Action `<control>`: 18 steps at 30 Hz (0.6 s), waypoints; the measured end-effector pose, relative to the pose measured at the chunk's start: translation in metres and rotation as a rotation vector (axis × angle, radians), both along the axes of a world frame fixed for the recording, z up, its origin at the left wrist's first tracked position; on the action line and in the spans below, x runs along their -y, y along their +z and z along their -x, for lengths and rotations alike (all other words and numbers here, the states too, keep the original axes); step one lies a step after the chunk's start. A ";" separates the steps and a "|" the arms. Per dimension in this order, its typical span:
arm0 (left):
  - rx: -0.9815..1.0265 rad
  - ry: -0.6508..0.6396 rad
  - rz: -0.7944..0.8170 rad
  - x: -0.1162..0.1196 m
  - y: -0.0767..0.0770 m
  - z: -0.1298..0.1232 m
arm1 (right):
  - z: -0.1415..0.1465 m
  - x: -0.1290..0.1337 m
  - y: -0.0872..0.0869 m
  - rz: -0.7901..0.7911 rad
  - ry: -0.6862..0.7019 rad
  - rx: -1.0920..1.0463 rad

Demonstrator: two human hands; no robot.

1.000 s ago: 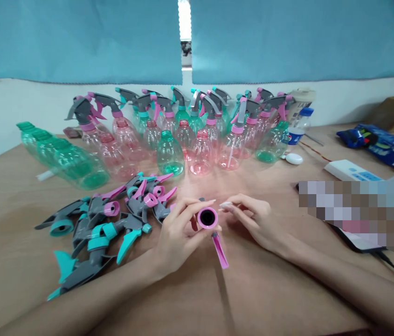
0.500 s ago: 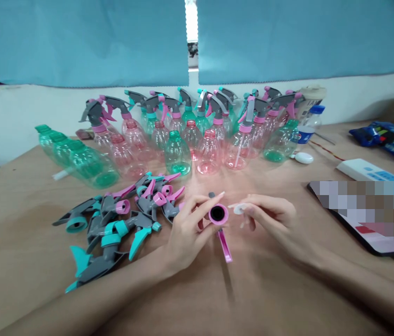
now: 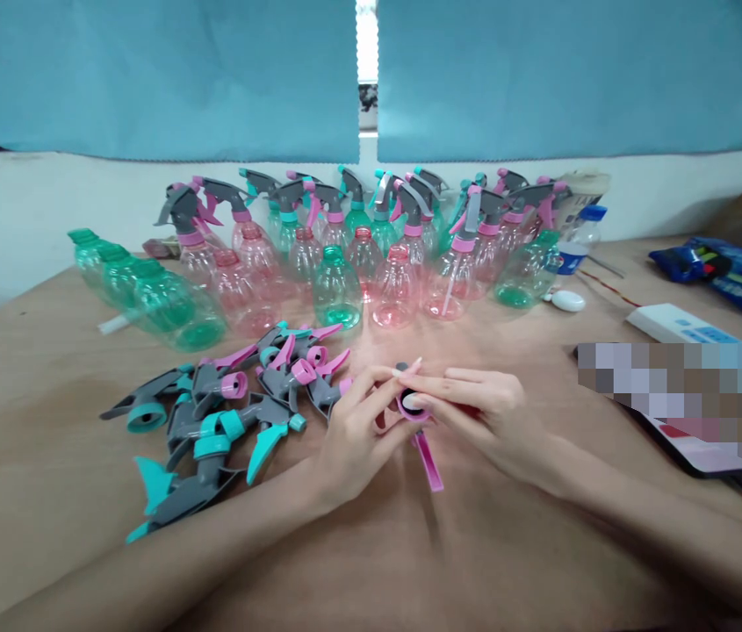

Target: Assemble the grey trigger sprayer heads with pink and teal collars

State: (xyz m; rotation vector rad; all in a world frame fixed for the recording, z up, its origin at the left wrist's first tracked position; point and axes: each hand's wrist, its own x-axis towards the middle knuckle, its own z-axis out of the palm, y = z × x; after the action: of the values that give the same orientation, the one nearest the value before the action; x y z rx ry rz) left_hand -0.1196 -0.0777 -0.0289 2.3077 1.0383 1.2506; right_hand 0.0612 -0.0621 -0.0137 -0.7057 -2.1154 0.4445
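Observation:
My left hand (image 3: 361, 426) is closed around the pink collar of a trigger spray head (image 3: 431, 465), its open end facing me and its pink trigger hanging down. Thumb and fingers of my right hand (image 3: 486, 408) are pinched together at the collar's dark opening. A small white disc (image 3: 413, 401) is at the right fingertips, mostly covered by them; how deep it sits in the collar I cannot tell. To the left of my left hand lies a pile of loose grey spray heads (image 3: 212, 439) with teal or pink collars and triggers.
Behind my hands stand several pink and green clear bottles (image 3: 337, 294), some with spray heads fitted. Green bottles (image 3: 173, 307) are lined up at the left. At the right are a tablet-like device (image 3: 706, 456) with a cable, a white power strip (image 3: 680, 323) and a blue packet (image 3: 739, 272).
My right hand has moved left with the white disc, from beside the collar onto its opening. The left hand still grips the spray head in about the same place.

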 end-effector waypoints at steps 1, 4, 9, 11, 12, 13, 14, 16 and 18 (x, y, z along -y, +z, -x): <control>0.005 0.005 0.001 0.000 0.000 0.000 | 0.001 0.000 -0.002 -0.014 -0.005 0.011; 0.018 -0.005 -0.011 -0.001 0.001 -0.001 | 0.002 -0.001 -0.001 -0.016 -0.010 0.029; 0.019 -0.008 -0.054 0.000 -0.001 -0.001 | -0.002 -0.007 0.034 -0.008 -0.103 0.133; 0.013 0.017 -0.054 0.000 -0.001 -0.001 | -0.005 -0.009 0.057 -0.029 -0.084 0.230; 0.007 0.032 -0.046 0.001 -0.001 -0.001 | -0.007 -0.010 0.068 -0.039 -0.061 0.279; 0.001 0.048 -0.031 0.001 -0.001 -0.001 | -0.008 -0.010 0.078 -0.017 -0.016 0.351; -0.003 0.064 -0.013 0.001 -0.001 -0.001 | -0.008 -0.010 0.085 -0.015 0.028 0.391; 0.008 0.082 0.020 0.002 0.001 -0.002 | -0.008 -0.010 0.094 -0.016 0.088 0.481; 0.041 0.089 0.030 0.002 0.001 -0.002 | -0.006 -0.010 0.094 -0.034 0.107 0.541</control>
State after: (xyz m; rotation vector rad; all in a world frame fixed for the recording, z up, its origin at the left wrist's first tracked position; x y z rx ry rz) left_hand -0.1176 -0.0797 -0.0276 2.2254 1.1496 1.3011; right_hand 0.0670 -0.0517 0.0805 -0.7565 -2.6709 0.2936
